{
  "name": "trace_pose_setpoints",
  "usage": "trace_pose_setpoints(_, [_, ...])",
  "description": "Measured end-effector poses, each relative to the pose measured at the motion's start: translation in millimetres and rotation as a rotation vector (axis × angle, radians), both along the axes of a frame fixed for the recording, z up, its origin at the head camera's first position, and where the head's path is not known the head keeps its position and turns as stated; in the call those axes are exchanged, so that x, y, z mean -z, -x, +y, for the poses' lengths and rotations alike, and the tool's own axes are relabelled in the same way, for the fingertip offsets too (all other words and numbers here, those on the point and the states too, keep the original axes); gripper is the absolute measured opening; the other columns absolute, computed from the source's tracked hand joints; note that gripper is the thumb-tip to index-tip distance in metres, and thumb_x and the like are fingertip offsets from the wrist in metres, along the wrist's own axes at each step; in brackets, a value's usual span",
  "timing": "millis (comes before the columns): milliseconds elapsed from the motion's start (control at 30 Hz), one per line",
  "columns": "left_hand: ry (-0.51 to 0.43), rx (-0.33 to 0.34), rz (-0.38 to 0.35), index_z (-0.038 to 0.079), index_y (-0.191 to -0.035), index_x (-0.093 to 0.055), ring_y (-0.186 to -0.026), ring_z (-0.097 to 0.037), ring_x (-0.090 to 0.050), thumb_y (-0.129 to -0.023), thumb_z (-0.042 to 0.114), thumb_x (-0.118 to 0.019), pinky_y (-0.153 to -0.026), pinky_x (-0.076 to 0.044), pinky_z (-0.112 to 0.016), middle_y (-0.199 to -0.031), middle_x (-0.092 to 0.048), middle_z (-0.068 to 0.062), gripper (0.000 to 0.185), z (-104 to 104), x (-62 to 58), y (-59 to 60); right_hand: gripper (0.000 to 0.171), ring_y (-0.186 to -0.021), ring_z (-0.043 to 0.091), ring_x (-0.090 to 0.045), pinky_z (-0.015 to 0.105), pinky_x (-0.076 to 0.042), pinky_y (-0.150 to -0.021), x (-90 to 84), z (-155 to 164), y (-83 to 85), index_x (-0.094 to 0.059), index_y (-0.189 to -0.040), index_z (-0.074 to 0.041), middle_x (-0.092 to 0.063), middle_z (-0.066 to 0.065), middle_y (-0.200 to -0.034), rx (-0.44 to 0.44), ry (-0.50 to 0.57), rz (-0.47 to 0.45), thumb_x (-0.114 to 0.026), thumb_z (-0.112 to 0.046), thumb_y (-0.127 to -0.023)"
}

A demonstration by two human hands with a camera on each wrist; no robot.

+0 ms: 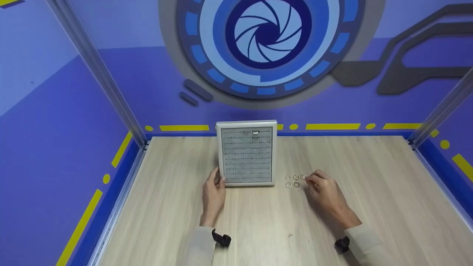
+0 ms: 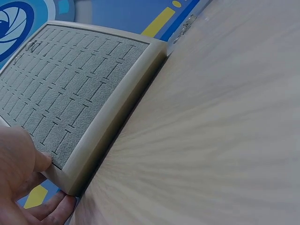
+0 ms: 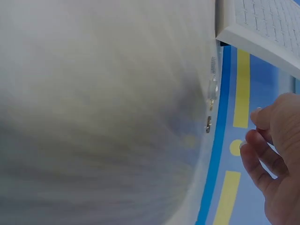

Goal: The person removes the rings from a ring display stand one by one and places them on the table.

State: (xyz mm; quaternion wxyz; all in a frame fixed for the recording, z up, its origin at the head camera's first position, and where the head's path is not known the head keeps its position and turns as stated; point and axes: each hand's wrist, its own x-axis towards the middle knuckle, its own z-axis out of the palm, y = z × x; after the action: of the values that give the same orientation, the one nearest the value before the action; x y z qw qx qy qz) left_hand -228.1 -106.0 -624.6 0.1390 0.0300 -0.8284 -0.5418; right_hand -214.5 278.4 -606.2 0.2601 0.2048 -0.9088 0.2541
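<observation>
A white-framed ring display board (image 1: 247, 155) with a grey slotted pad stands tilted back on the table. Three slots near its top hold rings (image 1: 255, 132). My left hand (image 1: 213, 197) grips its lower left corner, the thumb (image 2: 43, 161) on the front of the frame and fingers below and behind. Several loose rings (image 1: 296, 177) lie in two rows right of the board. My right hand (image 1: 327, 190) is at the rightmost ring (image 1: 303, 177), thumb and fingertips close together. The right wrist view shows that hand (image 3: 281, 150) without a clear ring between the tips; a hold cannot be told.
The wood-grain table (image 1: 255, 229) reaches to a blue back wall (image 1: 147, 92) with yellow markings, just behind the board. Metal posts (image 1: 99, 74) rise at the rear corners. Dark straps (image 1: 221, 239) sit on both wrists.
</observation>
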Motion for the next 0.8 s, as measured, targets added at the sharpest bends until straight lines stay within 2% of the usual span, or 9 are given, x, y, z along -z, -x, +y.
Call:
trace_pose_setpoints(300, [-0.005, 0.005, 0.002, -0.001, -0.156, -0.05, -0.126, -0.036, -0.07, -0.105, 0.005, -0.065, -0.101, -0.063, -0.044, -0.152, -0.058, -0.025, 0.053, -0.3, 0.5, 1.1, 0.015, -0.079, 0.016, -0.071, 0.032, -0.064, -0.066, 6.2, 1.0, 0.6, -0.081, -0.092, -0.002, -0.071, 0.005, -0.091, 0.032, -0.022, -0.09, -0.083, 0.01, -0.085])
trace_pose_setpoints(567, [-0.01, -0.005, -0.014, 0.0, -0.155, -0.051, -0.128, -0.037, -0.069, -0.105, 0.005, -0.066, -0.104, -0.062, -0.044, -0.154, -0.057, -0.024, 0.053, 0.0, -0.4, 1.5, 0.012, -0.078, 0.017, -0.071, 0.033, -0.064, -0.067, 7.5, 1.6, 3.7, -0.082, -0.09, -0.004, -0.072, 0.005, -0.089, 0.024, -0.062, -0.123, -0.084, 0.007, -0.086])
trace_pose_setpoints(800, [-0.006, 0.009, 0.01, -0.003, -0.155, -0.05, -0.127, -0.037, -0.069, -0.105, 0.003, -0.065, -0.102, -0.062, -0.043, -0.153, -0.058, -0.026, 0.053, -0.5, 0.5, 0.5, 0.012, -0.078, 0.017, -0.071, 0.035, -0.064, -0.066, 9.5, 0.9, 5.8, -0.082, -0.09, -0.005, -0.072, 0.004, -0.088, 0.045, -0.097, -0.166, -0.083, 0.007, -0.087])
